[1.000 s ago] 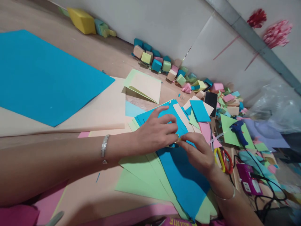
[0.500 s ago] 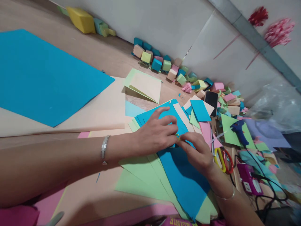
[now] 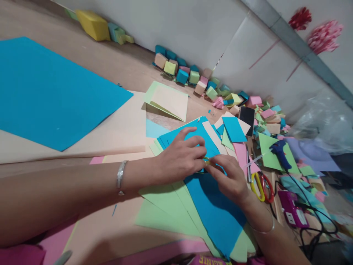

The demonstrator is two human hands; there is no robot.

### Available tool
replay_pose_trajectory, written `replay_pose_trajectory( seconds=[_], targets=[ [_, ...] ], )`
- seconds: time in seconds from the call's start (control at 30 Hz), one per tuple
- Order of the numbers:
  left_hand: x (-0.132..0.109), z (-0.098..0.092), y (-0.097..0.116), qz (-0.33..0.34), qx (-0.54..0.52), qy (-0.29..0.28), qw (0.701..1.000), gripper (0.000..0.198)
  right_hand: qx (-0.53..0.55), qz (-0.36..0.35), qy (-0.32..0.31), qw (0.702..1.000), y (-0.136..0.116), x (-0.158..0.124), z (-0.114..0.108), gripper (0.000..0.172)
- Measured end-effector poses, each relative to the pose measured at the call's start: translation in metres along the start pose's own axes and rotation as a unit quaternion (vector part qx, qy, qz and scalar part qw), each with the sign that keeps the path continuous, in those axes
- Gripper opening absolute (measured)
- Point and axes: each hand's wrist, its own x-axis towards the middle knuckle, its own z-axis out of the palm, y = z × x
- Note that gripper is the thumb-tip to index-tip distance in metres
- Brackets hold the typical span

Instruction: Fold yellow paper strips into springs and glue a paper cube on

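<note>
My left hand [image 3: 183, 158], with a silver bracelet at the wrist, has its fingers curled over the blue paper [image 3: 217, 217]. Opposite it, my right hand [image 3: 230, 178] pinches with thumb and forefinger. Their fingertips meet around a small piece with a yellow edge [image 3: 206, 160], mostly hidden by the fingers; its kind does not show. Under both hands the blue paper lies across pale green sheets [image 3: 165, 209]. Cut cards, among them a small blue card [image 3: 234, 129], lie just beyond my fingers.
Right of my hands are scissors [image 3: 261, 187] with yellow and red handles, a blue glue gun [image 3: 280, 154], a purple power socket [image 3: 292, 209] with black cables, and a phone [image 3: 246, 119]. Small paper boxes [image 3: 182, 76] line the wall. A large blue sheet [image 3: 60, 95] lies left.
The yellow-edged piece shows slightly more between my fingertips. Both hands stay nearly in place over the blue paper, and the whole view has shifted slightly.
</note>
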Motion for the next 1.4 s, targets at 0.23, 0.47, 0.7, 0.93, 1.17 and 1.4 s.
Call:
replay_pose_trajectory(
  seconds=[0.23,0.47,0.7,0.93,1.17,1.4],
  targets=[
    [0.001,-0.004,0.000,-0.009,-0.007,-0.008,1.000,0.027,0.013,0.014,0.000,1.000,-0.001,0.000,0.003,0.026],
    [0.001,-0.004,0.002,-0.009,-0.008,-0.018,1.000,0.026,-0.002,0.014,-0.006,1.000,-0.001,-0.001,0.005,0.021],
    [0.002,-0.005,0.003,-0.014,-0.008,-0.019,1.000,0.027,0.004,0.048,-0.015,0.999,-0.004,-0.002,0.007,0.017],
    [0.002,-0.005,0.004,-0.015,-0.012,-0.023,1.000,0.026,0.006,0.047,-0.006,0.999,-0.005,-0.001,0.008,0.014],
    [-0.001,-0.004,0.000,-0.027,-0.067,-0.018,0.997,0.020,0.005,0.039,0.007,0.999,-0.004,-0.001,0.007,0.021],
    [0.000,-0.014,-0.005,-0.118,-0.213,0.042,0.969,0.039,0.109,0.122,0.034,0.986,0.000,0.004,-0.015,0.036]
  ],
)
